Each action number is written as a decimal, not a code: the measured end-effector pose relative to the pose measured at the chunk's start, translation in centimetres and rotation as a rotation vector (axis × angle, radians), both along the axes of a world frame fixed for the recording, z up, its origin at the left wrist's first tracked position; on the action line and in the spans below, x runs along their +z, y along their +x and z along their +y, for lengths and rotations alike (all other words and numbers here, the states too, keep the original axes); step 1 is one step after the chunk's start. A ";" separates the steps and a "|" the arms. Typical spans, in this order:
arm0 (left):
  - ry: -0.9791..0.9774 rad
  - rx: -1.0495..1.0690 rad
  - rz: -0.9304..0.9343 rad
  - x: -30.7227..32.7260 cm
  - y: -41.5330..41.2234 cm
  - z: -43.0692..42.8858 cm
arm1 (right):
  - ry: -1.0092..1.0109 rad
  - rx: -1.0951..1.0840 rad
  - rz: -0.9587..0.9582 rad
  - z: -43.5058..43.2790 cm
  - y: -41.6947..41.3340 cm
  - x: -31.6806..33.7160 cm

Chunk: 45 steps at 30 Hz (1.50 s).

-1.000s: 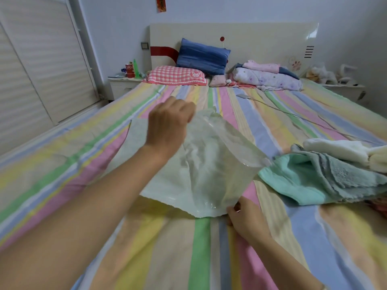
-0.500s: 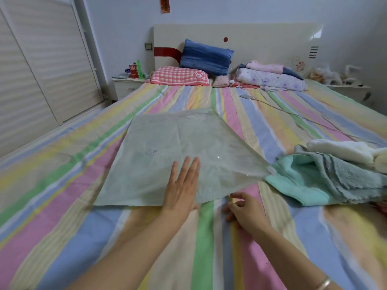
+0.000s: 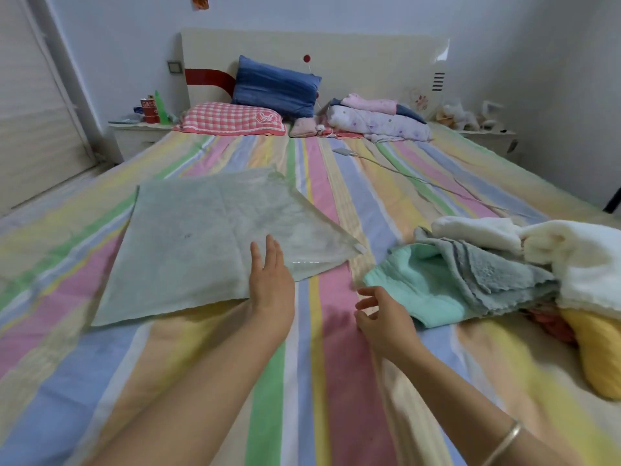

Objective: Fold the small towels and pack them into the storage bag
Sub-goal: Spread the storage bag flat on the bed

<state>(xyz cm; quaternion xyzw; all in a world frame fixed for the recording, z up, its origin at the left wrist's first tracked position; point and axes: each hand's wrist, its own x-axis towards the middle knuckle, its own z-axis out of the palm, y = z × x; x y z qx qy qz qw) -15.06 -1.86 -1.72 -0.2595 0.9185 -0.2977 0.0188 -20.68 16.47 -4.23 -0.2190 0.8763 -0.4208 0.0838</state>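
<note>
On the bed (image 3: 302,381) the bag (image 3: 201,243) lies flat at left, with unfolded towels (image 3: 470,274) heaped at right. The left hand (image 3: 270,284) rests at the bag's near edge, fingers straight and together. The right hand (image 3: 383,317), fingers loosely spread and empty, hovers beside the towels. Folding seems unstarted; the next move is to pull 1 towel free and spread it.

My stripy bed (image 3: 336,381) and the things at its far end.
A blue pillow (image 3: 275,85) leans on the headboard (image 3: 369,52) behind a red checked pillow (image 3: 232,119); a spotty blanket (image 3: 379,124) lies beside them, and a red can (image 3: 149,111) stands on the little table (image 3: 134,136).
</note>
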 end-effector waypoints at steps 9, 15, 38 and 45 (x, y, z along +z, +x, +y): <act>0.648 -0.384 0.432 -0.6 -7.3 13.3 | 0.215 -0.222 0.710 10.6 -4.9 1.8; 0.741 -0.227 0.472 -2.1 -10.6 14.0 | 0.566 -0.303 0.797 16.1 -9.5 1.6; 2.322 0.161 0.378 4.9 -4.5 11.8 | -0.063 0.226 0.578 11.5 0.3 6.1; 2.079 0.273 0.212 4.1 4.9 2.1 | -0.262 0.568 -0.391 7.1 6.0 9.0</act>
